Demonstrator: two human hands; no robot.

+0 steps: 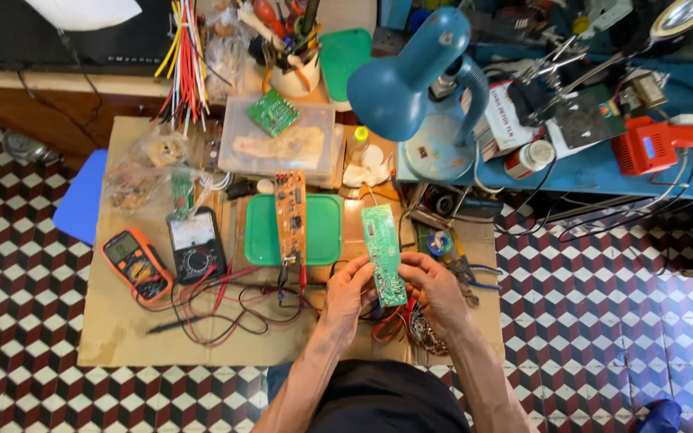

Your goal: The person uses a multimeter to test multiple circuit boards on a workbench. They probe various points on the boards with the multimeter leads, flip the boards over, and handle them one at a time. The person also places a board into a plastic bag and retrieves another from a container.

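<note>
My left hand (348, 290) and my right hand (433, 285) both hold a long green circuit board (383, 250) by its near end, above a cardboard-covered work surface (114, 321). The board points away from me, its track side up. A second, brown circuit board (289, 216) lies across a green plastic lid (324, 231) just left of my hands. Red and black probe leads (234, 305) trail over the cardboard by my left hand.
An orange multimeter (137, 264) and a black analogue meter (195, 244) lie at the left. A clear plastic box (278, 144), a wire bundle (184, 64) and a tool cup (294, 72) stand behind. A blue desk lamp (411, 76) and a red tool (651, 144) are at the right.
</note>
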